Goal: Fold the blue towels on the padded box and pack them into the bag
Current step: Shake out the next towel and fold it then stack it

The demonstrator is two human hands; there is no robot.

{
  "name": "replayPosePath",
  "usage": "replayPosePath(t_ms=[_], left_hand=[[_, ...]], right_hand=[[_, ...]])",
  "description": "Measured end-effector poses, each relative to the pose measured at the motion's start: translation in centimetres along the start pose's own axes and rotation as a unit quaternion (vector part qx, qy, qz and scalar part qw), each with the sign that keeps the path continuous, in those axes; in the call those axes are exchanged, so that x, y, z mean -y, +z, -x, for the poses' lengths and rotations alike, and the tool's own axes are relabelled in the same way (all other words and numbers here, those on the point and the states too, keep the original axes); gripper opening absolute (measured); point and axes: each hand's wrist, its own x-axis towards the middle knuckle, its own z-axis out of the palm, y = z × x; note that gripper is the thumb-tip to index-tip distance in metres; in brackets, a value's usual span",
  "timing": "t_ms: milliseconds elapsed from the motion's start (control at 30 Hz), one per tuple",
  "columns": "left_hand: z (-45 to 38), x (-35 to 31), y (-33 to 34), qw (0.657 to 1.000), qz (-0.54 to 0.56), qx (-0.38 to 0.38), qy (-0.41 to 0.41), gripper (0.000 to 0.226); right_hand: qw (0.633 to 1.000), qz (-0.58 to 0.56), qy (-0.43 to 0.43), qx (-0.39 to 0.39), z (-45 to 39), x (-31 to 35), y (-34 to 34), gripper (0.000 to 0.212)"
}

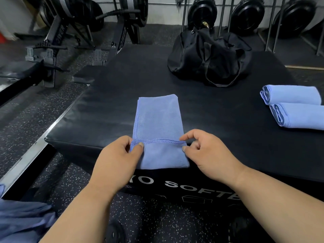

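Lying lengthwise at the near edge of the black padded box, a blue towel is folded into a long strip, its near end turned up so a stitched hem runs across it. The left hand pinches the hem's left corner between thumb and fingers; the right hand pinches the right corner the same way. Two folded blue towels sit side by side, touching, at the box's right edge. The black bag slumps at the far side. Beyond stand rowing machines and weight plates.
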Motion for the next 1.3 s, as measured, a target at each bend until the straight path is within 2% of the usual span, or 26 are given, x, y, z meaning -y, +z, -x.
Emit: replayPosePath(t_ms=[267,433,600,967,1167,1233,1300], left_hand=[[0.6,-0.2,-0.1,1.0,0.006,0.016,-0.002,0.043],[0.7,0.0,0.1,1.0,-0.024,0.003,-0.007,0.044],[0.7,0.1,0.2,1.0,-0.021,-0.005,-0.017,0.043],[1.0,-0.4,0.3,0.999,-0.028,-0.032,-0.024,0.036],[1.0,-0.5,0.4,0.998,-0.024,-0.052,-0.029,0.024],[1.0,-0.4,0.3,0.996,-0.027,-0.087,-0.005,0.026],[1.0,-0.1,0.0,0.987,-0.052,-0.126,0.086,0.029]], right_hand=[[1.0,-0.001,-0.003,-0.005,0.6,0.3,0.1,0.004],[0.999,0.005,-0.005,-0.037,0.4,0.2,0.6,0.017],[0.998,0.009,0.0,-0.058,0.0,-0.1,0.7,0.013],[0.994,-0.021,-0.032,-0.1,0.4,-0.5,1.1,0.012],[0.993,0.041,-0.057,-0.1,0.3,-1.1,1.2,0.013],[0.992,0.059,-0.059,-0.091,0.2,-1.2,1.2,0.012],[0.992,0.065,-0.061,-0.089,0.1,-1.3,1.3,0.012]])
